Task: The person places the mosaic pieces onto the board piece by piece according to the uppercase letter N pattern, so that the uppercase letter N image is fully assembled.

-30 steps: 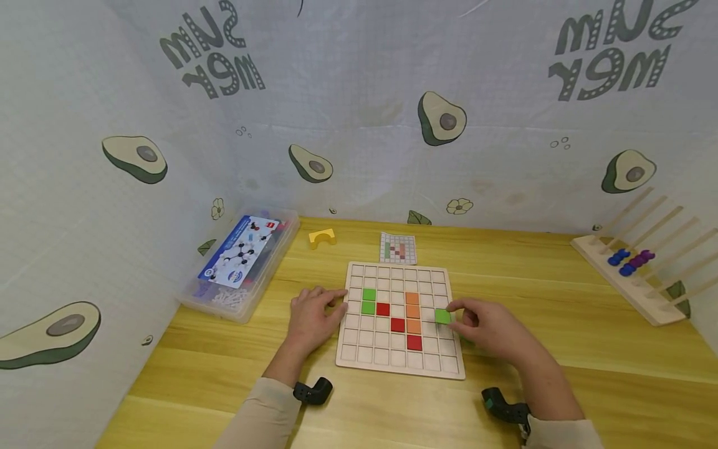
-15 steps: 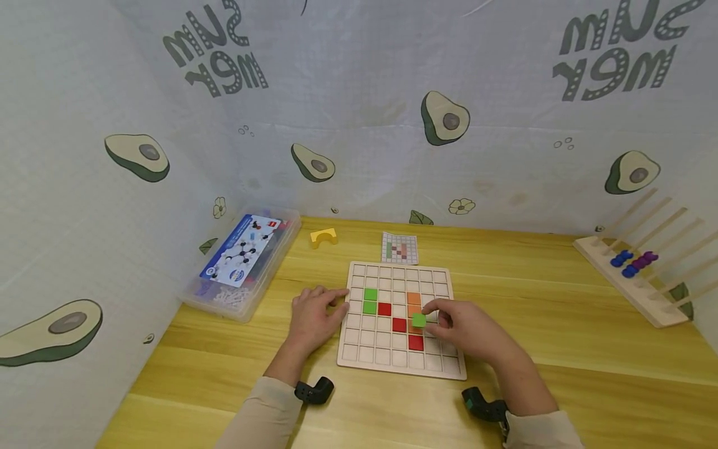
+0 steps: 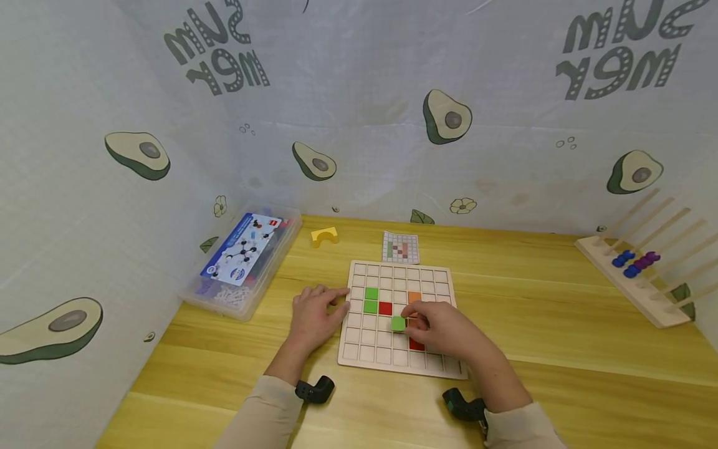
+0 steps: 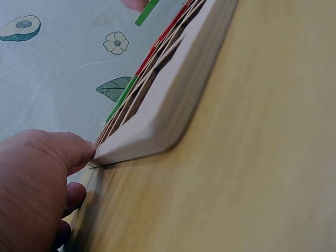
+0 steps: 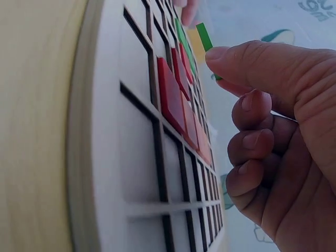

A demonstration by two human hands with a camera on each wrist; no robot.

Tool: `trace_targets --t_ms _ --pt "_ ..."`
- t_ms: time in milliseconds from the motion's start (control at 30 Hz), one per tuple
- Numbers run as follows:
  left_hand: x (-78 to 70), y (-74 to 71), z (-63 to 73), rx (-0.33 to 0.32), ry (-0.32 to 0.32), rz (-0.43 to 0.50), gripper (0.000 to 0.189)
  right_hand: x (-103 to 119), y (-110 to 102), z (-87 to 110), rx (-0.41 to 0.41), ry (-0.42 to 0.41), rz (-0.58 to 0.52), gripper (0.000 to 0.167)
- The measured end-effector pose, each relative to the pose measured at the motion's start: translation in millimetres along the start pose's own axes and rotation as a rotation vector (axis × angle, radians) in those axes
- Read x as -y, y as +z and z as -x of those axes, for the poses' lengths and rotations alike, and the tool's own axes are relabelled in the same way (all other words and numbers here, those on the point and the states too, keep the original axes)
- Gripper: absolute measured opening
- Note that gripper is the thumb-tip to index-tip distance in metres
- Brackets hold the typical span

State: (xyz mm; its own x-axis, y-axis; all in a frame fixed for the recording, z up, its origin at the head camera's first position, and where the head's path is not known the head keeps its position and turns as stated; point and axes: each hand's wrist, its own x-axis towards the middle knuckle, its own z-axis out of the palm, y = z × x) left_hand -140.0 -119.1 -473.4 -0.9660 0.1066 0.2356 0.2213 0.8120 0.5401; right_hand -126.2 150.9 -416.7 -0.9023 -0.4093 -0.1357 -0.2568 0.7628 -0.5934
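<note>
A wooden grid board (image 3: 367, 354) lies flat on the table, with green tiles (image 3: 371, 300), red tiles (image 3: 385, 308) and orange tiles (image 3: 414, 297) set in its cells. My right hand (image 3: 445, 327) pinches a loose green tile (image 5: 203, 34) between thumb and index finger, held above the middle of the board; the right wrist view has a gap under it. The hand covers part of the orange column and a red tile. My left hand (image 3: 315, 318) rests beside the board, fingertips touching its left edge (image 4: 157, 126).
Behind the board lies a small printed grid card (image 3: 401, 248). A yellow arch block (image 3: 324, 236) stands at the back. On the left is a clear plastic case (image 3: 241, 259) with a molecule label; on the right, a wooden peg rack (image 3: 634, 284) carries blue and purple beads.
My right hand has carried the green tile leftward from the board's right side, over the orange column, to the middle. The left hand stays at the board's edge.
</note>
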Motion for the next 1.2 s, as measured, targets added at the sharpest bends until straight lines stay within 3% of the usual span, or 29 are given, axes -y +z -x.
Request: trace_targets --t_ms 400,767,1200 --pt "-0.2 0.0 -0.7 -0.008 0.016 0.011 0.030 17 19 -12.9 -0.032 -0.070 -0.010 0.015" --pt "-0.1 0.3 -0.8 -0.001 0.006 -0.002 0.031 32 31 -24.1 -0.081 -0.038 0.071 0.017" --pt "1.7 2.2 0.0 -0.027 0.031 -0.024 0.029 35 34 -29.1 -0.088 -0.045 0.077 0.016"
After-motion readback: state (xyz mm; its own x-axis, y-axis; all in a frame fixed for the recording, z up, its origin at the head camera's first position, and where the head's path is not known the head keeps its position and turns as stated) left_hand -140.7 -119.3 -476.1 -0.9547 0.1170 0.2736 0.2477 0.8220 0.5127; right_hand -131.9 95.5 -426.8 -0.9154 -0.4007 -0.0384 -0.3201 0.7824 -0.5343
